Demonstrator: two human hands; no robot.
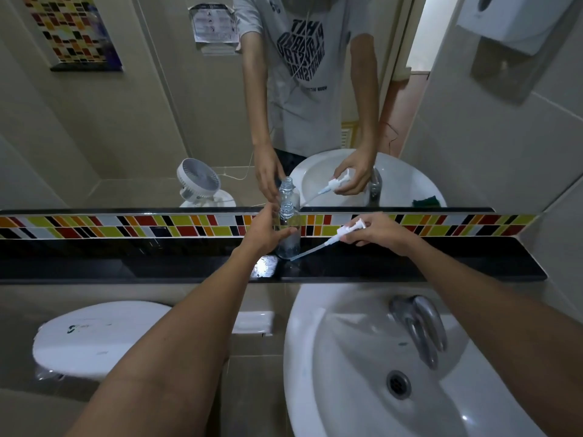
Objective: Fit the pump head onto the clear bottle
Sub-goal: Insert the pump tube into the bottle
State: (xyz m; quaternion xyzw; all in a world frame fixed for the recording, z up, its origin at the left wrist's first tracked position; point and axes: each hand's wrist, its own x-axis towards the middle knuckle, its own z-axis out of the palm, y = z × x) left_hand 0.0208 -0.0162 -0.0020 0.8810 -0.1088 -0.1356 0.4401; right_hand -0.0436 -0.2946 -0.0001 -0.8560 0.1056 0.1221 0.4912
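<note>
Left hand (pixel 268 234) is wrapping around the clear bottle (pixel 288 228), which is standing upright on the black shelf (pixel 126 260) at the far side, in front of the mirror (pixel 142 105), left of and beyond the sink (pixel 303 342). Bottle neck is open, no cap on. Right hand (pixel 378 230) is pinching the pump head (pixel 348 230) by its white collar, dip tube (pixel 310 251) slanting down-left, tip just beside the bottle base. Bottle looks light, thin plastic, likely slick and tippy, so gripping mid-body makes sense. Tube looks thin and bendy; holding the rigid collar seems best for guiding it into the neck.
</note>
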